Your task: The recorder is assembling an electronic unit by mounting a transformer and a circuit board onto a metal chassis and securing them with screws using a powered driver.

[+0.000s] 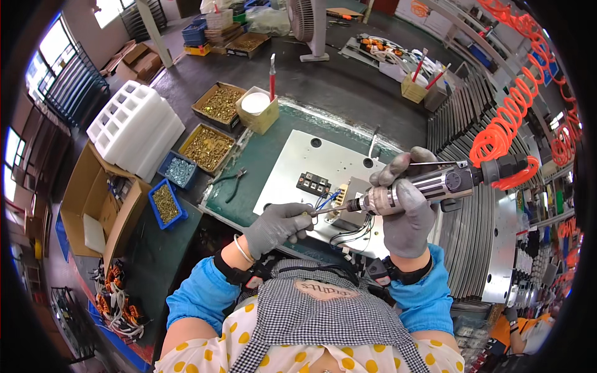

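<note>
In grey gloves, both my hands meet over a white metal plate (287, 163). My right hand (407, 214) is wrapped round a silver air screwdriver (435, 185), held level with its long bit pointing left. At the bit's tip, the fingers of my left hand (278, 227) are pinched together; whatever small piece they hold is mostly hidden. Fixed on the plate is a black terminal module (313, 183). Beside it, partly under the screwdriver, sits a grey box-shaped part (353, 198) with blue and black wires.
Pliers (231, 184) lie left of the plate. Further left stand trays of brass-coloured hardware (208, 148), a blue bin of silver hardware (180, 170) and a cardboard box (93, 205). A red coiled hose (507, 127) hangs at right, above stacked metal panels (469, 236).
</note>
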A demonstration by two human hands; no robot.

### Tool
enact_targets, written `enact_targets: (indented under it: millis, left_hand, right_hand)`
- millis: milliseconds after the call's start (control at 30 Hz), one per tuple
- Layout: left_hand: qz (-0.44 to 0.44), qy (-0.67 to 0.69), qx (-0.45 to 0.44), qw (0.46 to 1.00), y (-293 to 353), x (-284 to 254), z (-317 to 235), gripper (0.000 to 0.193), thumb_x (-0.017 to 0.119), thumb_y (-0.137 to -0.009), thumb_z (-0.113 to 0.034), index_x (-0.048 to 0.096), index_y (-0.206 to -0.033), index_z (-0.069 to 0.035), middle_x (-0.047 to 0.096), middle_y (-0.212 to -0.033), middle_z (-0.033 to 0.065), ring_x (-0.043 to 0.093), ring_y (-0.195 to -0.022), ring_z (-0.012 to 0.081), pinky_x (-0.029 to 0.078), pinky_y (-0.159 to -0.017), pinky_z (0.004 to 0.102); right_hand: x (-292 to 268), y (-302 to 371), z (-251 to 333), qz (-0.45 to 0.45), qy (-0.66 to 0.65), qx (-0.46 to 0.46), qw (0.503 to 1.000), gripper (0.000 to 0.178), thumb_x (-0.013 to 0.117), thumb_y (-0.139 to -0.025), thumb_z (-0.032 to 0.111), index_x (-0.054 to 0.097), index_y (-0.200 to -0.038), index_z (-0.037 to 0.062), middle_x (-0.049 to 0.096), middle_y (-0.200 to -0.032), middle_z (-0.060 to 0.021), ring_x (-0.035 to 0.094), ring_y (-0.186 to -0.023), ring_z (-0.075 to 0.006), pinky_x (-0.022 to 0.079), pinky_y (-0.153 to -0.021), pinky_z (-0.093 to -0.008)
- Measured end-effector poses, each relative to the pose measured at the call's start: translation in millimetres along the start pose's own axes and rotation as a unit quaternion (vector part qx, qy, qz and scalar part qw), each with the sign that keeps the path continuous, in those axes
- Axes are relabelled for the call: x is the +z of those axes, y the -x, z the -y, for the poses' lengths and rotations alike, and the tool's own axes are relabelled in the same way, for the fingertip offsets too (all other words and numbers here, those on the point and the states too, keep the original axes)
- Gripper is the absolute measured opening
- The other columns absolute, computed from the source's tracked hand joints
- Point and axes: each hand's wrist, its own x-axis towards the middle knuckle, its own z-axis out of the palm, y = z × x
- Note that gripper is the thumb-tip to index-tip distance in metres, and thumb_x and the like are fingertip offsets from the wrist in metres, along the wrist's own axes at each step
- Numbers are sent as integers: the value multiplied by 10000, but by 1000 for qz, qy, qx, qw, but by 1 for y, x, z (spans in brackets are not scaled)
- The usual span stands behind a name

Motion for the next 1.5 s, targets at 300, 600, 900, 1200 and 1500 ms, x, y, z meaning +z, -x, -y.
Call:
enact_targets:
  millis: [300, 600, 900, 1200, 1500]
  left_hand:
    - [10, -95, 64, 993, -22, 3, 8, 331, 695, -855, -191, 665, -1123, 0, 613, -733, 3, 540, -629, 67, 452, -588, 222]
    - [-40, -265, 200, 942, -16, 13, -5, 298, 702, -816, -105, 659, -1078, 31, 680, -801, 98, 641, -744, 114, 516, -698, 242]
    - [-10, -420, 110, 901, -16, -10, -15, 497, 736, -769, -257, 599, -1216, -88, 665, -791, 117, 654, -723, 245, 505, -671, 345]
    - [-17, -249, 86, 965, -15, -23, -5, 499, 691, -828, -191, 544, -1277, -29, 642, -793, 70, 611, -727, 145, 483, -684, 287]
    - [16, 257, 44, 965, -26, -58, 14, 462, 495, -917, -57, 383, -1352, 50, 577, -1125, 93, 611, -960, 168, 518, -833, 256]
  right_hand:
    - [-4, 4, 5, -17, 40, -12, 999, 458, 590, -840, 86, 475, -1283, 108, 569, -1062, -39, 580, -934, -157, 477, -895, -376]
    - [1, -1, 8, -118, 32, -10, 992, 430, 551, -815, -42, 487, -1219, 91, 580, -1037, -68, 607, -906, -185, 539, -779, -356]
    - [6, 8, -5, -14, 118, 24, 993, 472, 585, -813, -26, 474, -1258, 83, 581, -1056, -71, 596, -917, -175, 534, -747, -320]
    - [-11, 15, -49, 77, 239, 48, 967, 487, 664, -789, -40, 465, -1227, 35, 566, -1028, -73, 584, -906, -128, 502, -815, -278]
    - [-7, 6, -53, 114, 286, 89, 947, 445, 672, -783, -32, 491, -1185, 34, 571, -1015, -74, 587, -870, -104, 509, -769, -256]
